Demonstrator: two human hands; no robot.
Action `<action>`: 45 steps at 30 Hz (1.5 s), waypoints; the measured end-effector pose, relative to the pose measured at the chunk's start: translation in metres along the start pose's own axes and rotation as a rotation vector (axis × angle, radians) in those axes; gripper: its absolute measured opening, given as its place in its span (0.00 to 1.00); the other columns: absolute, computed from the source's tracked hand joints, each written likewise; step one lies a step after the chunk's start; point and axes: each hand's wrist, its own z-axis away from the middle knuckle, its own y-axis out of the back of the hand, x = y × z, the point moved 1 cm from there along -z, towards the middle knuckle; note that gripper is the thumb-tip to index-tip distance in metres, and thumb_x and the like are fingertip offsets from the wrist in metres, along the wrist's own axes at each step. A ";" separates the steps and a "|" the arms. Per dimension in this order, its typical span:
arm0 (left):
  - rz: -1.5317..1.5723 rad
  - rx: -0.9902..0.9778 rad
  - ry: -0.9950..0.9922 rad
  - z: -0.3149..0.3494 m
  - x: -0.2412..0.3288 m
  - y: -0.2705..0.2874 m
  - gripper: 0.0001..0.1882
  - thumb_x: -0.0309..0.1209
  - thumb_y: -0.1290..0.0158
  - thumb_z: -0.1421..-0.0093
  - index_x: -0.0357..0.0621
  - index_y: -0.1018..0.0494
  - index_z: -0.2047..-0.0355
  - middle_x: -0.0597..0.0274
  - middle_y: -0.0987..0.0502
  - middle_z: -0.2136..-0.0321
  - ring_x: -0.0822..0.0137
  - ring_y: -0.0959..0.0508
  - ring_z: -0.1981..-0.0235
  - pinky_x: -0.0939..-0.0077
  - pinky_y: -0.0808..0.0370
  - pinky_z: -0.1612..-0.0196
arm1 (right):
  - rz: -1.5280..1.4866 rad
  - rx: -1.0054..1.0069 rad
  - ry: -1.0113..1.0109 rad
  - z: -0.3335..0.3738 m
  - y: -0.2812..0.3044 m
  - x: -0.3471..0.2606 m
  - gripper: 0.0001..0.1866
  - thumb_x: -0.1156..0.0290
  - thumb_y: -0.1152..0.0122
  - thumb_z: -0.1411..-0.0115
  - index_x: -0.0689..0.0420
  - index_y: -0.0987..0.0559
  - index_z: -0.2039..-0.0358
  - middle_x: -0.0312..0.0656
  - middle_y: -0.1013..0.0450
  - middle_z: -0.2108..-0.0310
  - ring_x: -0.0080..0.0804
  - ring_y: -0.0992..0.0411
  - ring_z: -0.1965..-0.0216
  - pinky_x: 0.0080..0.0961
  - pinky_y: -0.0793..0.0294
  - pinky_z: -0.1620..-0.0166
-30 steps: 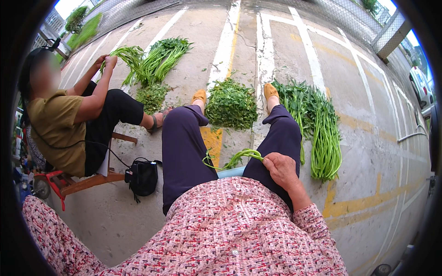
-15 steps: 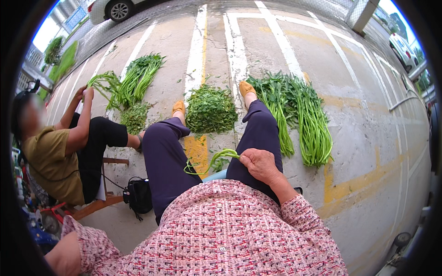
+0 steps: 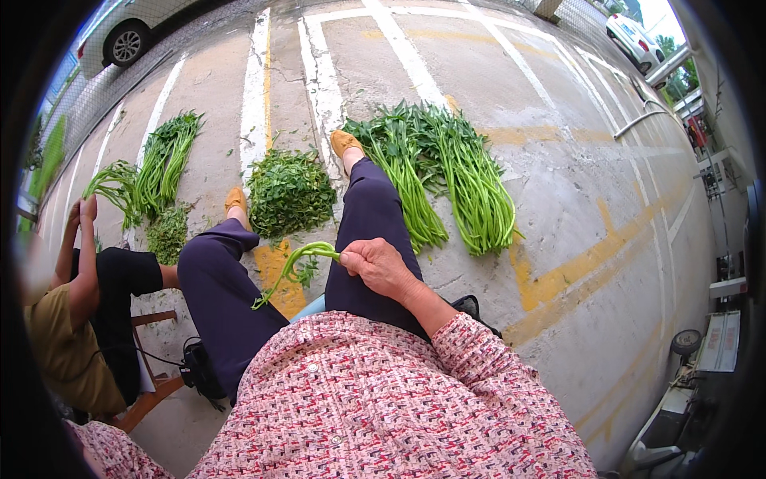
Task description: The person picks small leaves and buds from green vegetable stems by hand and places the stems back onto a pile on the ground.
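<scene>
My right hand (image 3: 377,267) is closed around the ends of a few long green vegetable stems (image 3: 302,254), which look like water spinach. It holds them above my right thigh, and their free ends arch over and droop between my knees. My left hand is out of the picture; only a bit of left sleeve (image 3: 116,451) shows at the lower left. Beyond my feet is a low pile of plucked leaves (image 3: 289,195). By my right leg lie two large bunches of the greens, a nearer bunch (image 3: 415,211) and a bunch farther right (image 3: 483,206).
On the left a seated person (image 3: 72,319) holds a small bunch of greens (image 3: 120,191). Near that person lie another bunch (image 3: 171,156) and a leaf heap (image 3: 167,233). A black bag (image 3: 203,367) stands by my left leg. Parked cars (image 3: 132,36) are beyond the fence.
The view has turned to the right, so the piles and the other person sit farther left in the picture. My right hand still grips the stems; their loose ends now hang lower.
</scene>
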 end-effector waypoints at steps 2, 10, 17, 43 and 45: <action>0.027 -0.002 -0.003 -0.008 -0.005 -0.003 0.26 0.23 0.51 0.44 0.40 0.38 0.44 0.61 0.33 0.46 0.69 0.33 0.46 0.74 0.37 0.44 | -0.192 -0.003 0.027 -0.003 0.003 0.006 0.16 0.62 0.47 0.42 0.59 0.24 0.80 0.35 0.29 0.85 0.24 0.32 0.81 0.23 0.33 0.73; 0.118 0.016 -0.013 -0.017 -0.006 -0.009 0.27 0.22 0.51 0.44 0.39 0.39 0.42 0.61 0.34 0.44 0.68 0.34 0.44 0.74 0.37 0.43 | -0.753 0.087 -0.012 -0.009 0.061 -0.021 0.13 0.66 0.45 0.39 0.63 0.21 0.70 0.30 0.30 0.82 0.12 0.40 0.84 0.09 0.44 0.80; 0.623 0.010 -0.093 0.045 0.042 -0.060 0.29 0.22 0.52 0.45 0.38 0.40 0.41 0.60 0.35 0.43 0.68 0.35 0.43 0.73 0.38 0.43 | -0.805 0.388 0.092 -0.028 0.180 -0.019 0.11 0.69 0.46 0.39 0.65 0.22 0.68 0.34 0.29 0.81 0.16 0.37 0.83 0.12 0.39 0.81; -0.667 -0.224 0.051 0.109 -0.002 -0.245 0.24 0.20 0.48 0.53 0.39 0.30 0.52 0.54 0.39 0.41 0.53 0.41 0.39 0.60 0.47 0.38 | -1.009 0.994 -0.583 -0.008 0.286 0.331 0.07 0.68 0.48 0.39 0.56 0.24 0.68 0.29 0.32 0.81 0.16 0.39 0.85 0.13 0.42 0.86; -0.686 -0.231 0.038 0.110 -0.004 -0.246 0.24 0.20 0.48 0.53 0.39 0.30 0.52 0.53 0.39 0.41 0.52 0.41 0.39 0.60 0.48 0.38 | -1.043 1.042 -0.683 0.010 0.252 0.354 0.07 0.68 0.48 0.39 0.55 0.24 0.70 0.29 0.32 0.81 0.15 0.39 0.85 0.12 0.42 0.86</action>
